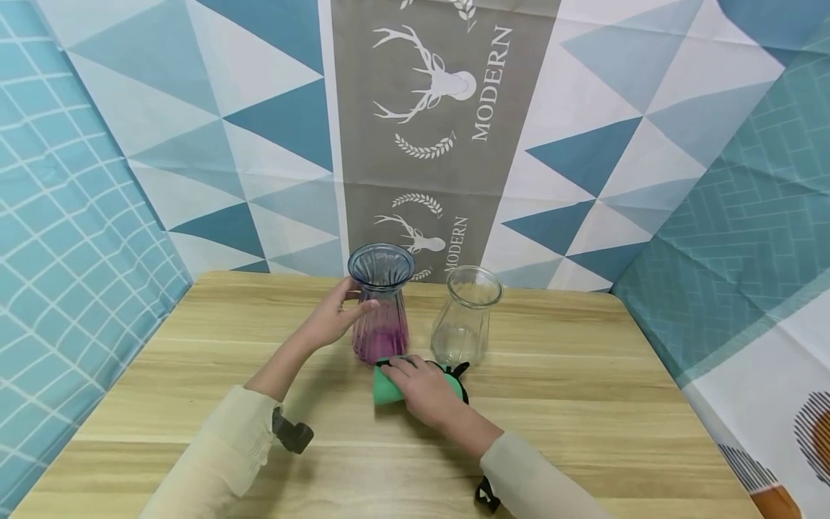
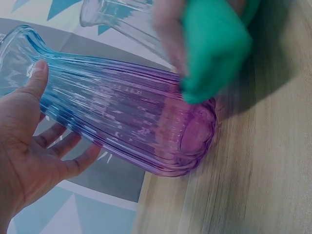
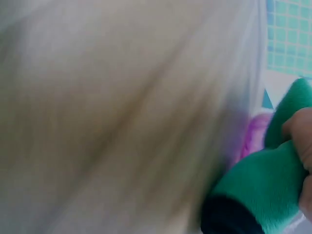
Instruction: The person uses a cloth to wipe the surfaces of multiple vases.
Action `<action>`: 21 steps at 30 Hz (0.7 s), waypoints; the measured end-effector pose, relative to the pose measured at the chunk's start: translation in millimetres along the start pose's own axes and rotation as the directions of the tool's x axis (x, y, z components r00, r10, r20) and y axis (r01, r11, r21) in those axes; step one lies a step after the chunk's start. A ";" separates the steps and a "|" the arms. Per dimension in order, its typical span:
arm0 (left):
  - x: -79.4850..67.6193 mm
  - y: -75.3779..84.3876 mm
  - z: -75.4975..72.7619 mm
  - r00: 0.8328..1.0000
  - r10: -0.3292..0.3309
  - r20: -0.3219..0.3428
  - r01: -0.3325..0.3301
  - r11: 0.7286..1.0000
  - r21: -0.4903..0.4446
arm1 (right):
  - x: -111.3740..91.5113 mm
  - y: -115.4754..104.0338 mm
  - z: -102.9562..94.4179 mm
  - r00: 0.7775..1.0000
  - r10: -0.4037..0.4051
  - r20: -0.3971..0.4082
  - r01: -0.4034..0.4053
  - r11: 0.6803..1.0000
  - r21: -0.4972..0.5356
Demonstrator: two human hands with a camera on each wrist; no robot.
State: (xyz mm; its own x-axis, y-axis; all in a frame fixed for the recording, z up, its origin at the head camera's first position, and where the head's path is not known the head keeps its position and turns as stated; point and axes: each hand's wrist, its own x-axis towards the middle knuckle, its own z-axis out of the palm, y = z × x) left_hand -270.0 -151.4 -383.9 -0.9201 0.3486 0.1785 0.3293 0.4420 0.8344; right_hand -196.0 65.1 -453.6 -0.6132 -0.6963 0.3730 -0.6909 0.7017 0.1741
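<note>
the purple vase (image 1: pixel 384 321), blue at its rim, stands upright on the far part of the table (image 1: pixel 558 418), just left of the clear vase (image 1: pixel 460 335). the left hand (image 1: pixel 332 316) has its fingers loosely round the purple vase from the left, thumb over the near side below the flared rim. the right hand (image 1: pixel 423 388) grips the green cloth (image 1: pixel 387 391), black at its edge, low at the vase's near side; it seems to touch the base there. the vase looks like ribbed glass: stiff, probably fairly heavy for its size, slippery if wet and easily chipped or cracked in a fall. the narrow part under the rim should be the best hold, since the flare above would help stop the fingers sliding; the thin-looking rim is likely the weakest place. the cloth looks soft and light, bending wherever it is pinched, so a bunched grip suits it.
</note>
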 end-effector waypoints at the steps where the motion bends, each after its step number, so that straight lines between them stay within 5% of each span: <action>1: 0.2 -0.2 0.3 1.000 0.001 0.001 -0.001 1.000 0.001 | 0.2 3.5 -3.1 0.998 0.005 -0.065 -0.003 1.000 0.029; 4: 0.7 -1.0 0.7 1.000 0.001 0.004 -0.001 1.000 0.001 | 3.9 14.1 -13.0 0.953 0.020 -0.303 0.004 0.997 0.080; 7: 1.5 -1.6 0.7 1.000 0.000 0.009 0.000 1.000 0.004 | 12.6 23.2 -23.0 0.859 0.041 -0.511 0.015 0.994 0.104; 11: 2.3 -1.5 0.5 1.000 -0.008 0.008 0.007 1.000 0.009 | 25.0 31.0 -32.2 0.770 0.082 -0.632 -0.008 0.993 0.120; 14: 2.2 -1.5 0.9 1.000 -0.014 0.008 0.014 1.000 0.004 | 30.8 33.1 -33.6 0.772 0.096 -0.628 -0.033 0.993 0.111; 21: 1.7 0.6 0.8 1.000 -0.006 0.006 0.006 1.000 0.004 | 31.2 28.5 -16.5 0.841 0.047 -0.539 -0.049 0.999 0.011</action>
State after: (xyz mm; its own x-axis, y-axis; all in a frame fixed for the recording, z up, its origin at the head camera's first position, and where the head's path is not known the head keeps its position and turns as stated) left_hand -271.2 -149.9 -383.5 -0.9208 0.3508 0.1703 0.3247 0.4476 0.8332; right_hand -228.6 65.9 -422.0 -0.3419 -0.4709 0.8133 -0.6640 0.7334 0.1455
